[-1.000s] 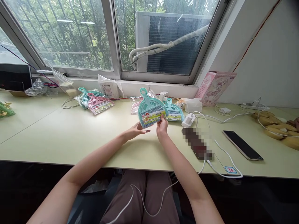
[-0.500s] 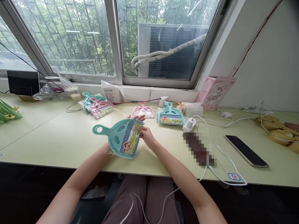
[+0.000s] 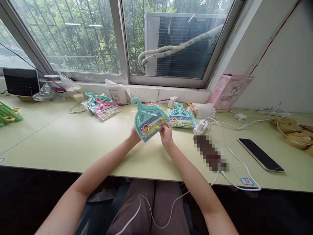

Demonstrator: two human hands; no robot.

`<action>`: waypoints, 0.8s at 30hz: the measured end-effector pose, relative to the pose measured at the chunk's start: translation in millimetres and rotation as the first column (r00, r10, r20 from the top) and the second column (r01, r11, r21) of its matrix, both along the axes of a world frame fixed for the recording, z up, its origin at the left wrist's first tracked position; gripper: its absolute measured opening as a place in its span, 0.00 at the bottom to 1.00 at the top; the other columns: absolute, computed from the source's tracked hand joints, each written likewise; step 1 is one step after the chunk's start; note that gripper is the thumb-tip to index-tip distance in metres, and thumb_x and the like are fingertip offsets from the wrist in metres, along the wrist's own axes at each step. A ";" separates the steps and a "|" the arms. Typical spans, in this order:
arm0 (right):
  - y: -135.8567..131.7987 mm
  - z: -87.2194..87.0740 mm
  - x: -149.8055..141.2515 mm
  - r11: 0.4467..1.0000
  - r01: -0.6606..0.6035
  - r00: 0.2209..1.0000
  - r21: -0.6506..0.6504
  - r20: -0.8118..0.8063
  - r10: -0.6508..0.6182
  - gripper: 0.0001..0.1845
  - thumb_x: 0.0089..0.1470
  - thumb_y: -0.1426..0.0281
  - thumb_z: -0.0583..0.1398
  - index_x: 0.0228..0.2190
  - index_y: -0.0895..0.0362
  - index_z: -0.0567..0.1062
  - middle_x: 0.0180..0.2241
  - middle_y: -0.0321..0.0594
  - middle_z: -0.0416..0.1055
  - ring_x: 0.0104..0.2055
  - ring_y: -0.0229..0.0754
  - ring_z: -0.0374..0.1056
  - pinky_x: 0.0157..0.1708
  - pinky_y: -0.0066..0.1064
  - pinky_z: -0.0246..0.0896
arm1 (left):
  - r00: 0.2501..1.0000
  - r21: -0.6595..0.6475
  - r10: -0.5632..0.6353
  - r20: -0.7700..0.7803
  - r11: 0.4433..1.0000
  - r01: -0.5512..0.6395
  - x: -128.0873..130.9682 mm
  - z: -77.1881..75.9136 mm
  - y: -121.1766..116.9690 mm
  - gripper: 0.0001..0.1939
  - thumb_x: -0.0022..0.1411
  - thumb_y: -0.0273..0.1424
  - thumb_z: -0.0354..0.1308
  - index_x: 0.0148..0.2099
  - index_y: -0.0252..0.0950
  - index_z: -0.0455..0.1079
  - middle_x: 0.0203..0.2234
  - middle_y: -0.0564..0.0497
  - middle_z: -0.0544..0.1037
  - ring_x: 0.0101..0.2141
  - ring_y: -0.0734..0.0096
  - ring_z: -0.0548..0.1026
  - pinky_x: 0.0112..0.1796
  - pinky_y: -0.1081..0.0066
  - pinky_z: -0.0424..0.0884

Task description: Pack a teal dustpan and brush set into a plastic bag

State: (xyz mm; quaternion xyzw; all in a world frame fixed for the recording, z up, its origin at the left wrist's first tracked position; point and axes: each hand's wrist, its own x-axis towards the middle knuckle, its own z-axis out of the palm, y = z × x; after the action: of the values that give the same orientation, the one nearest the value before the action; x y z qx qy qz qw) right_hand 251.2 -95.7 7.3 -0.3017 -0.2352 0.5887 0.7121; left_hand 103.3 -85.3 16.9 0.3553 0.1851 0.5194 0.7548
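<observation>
A turquoise dustpan and brush set (image 3: 153, 120) in clear wrapping is held up over the table, tilted, its looped handle pointing up and left. My right hand (image 3: 166, 133) pinches the lower right edge, thumb in front on the printed label. At the lower left edge, my left hand (image 3: 135, 135) grips the set from the side and behind; its fingers are mostly hidden. Behind to the right lies another turquoise dustpan set (image 3: 181, 117). To the left, a pink dustpan set (image 3: 107, 109) overlaps turquoise ones (image 3: 91, 99). The held set mostly hides what lies behind it.
On the pale table (image 3: 73, 140) to the right are a white charger (image 3: 200, 127), cables, a pixelated object (image 3: 211, 153) and a phone (image 3: 260, 155). A pink box (image 3: 230, 93) stands by the window, near a tissue pack (image 3: 116, 92). Green stems (image 3: 8, 114) lie far left.
The held dustpan set has moved up and right, turning so its handle swings from left to upward. Both hands moved with it, and the left hand's fingertips are no longer visible past its edge.
</observation>
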 end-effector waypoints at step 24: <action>18.3 0.8 26.8 0.990 0.135 0.987 -0.043 -0.081 -0.138 0.04 0.52 0.75 0.61 0.33 0.56 0.75 0.30 0.35 0.78 0.36 0.36 0.74 0.37 0.26 0.72 | 0.911 0.138 0.023 -0.412 0.990 0.037 10.2 -22.6 -4.9 0.28 0.53 0.38 0.69 0.55 0.37 0.71 0.55 0.40 0.73 0.53 0.53 0.72 0.51 0.59 0.71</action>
State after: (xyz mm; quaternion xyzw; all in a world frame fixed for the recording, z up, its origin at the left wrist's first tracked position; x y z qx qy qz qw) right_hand 278.1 -77.4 8.1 -0.3056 -0.1728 0.5549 0.7542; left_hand 113.5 -90.1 -5.7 0.5107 0.3013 0.4418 0.6732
